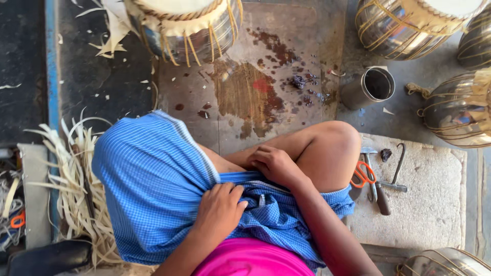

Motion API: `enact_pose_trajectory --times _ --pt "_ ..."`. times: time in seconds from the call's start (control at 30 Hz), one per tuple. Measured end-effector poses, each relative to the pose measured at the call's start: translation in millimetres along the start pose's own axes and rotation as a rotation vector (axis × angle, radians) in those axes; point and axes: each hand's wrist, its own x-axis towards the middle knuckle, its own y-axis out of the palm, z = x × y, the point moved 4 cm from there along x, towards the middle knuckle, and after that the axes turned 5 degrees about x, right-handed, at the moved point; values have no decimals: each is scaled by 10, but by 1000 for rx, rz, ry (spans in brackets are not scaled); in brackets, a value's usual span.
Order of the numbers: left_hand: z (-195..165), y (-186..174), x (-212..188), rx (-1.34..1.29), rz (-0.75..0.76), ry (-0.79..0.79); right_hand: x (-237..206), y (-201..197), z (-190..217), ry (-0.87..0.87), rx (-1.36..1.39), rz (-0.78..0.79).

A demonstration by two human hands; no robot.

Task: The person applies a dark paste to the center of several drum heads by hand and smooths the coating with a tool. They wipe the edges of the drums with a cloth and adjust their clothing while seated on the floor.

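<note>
You sit with your knees up, and your left hand [220,207] grips a bunched fold of the blue checked cloth [153,184] at the lower centre of the frame. Your right hand [273,163] rests on the same cloth, against your bare right knee [327,148]. Right of that knee, orange-handled scissors [362,175], a hammer [376,184] and a metal hook [398,166] lie on a stone slab [429,204]. A metal cup [371,88] stands above them. Metal drums laced with pale straps fill the top: one upper left [189,25], others upper right [409,25]. Pale strips [76,194] pile at the left.
</note>
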Motion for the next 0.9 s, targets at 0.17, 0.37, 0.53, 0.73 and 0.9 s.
enact_pose_trajectory --times 0.17,0.37,0.53,0.73,0.9 --pt "165 519 -57 86 323 -8 148 82 -450 67 43 -53" --pt "494 1227 370 122 612 -30 317 307 -575 -27 90 93" --pt "724 167 833 -283 734 -37 434 151 -793 31 135 54" --pt "2189 -1721 2223 -494 -804 -326 1221 -311 -936 251 255 -95" --pt "2843 -1746 2978 -614 -923 -251 2326 -1010 -789 116 147 -307"
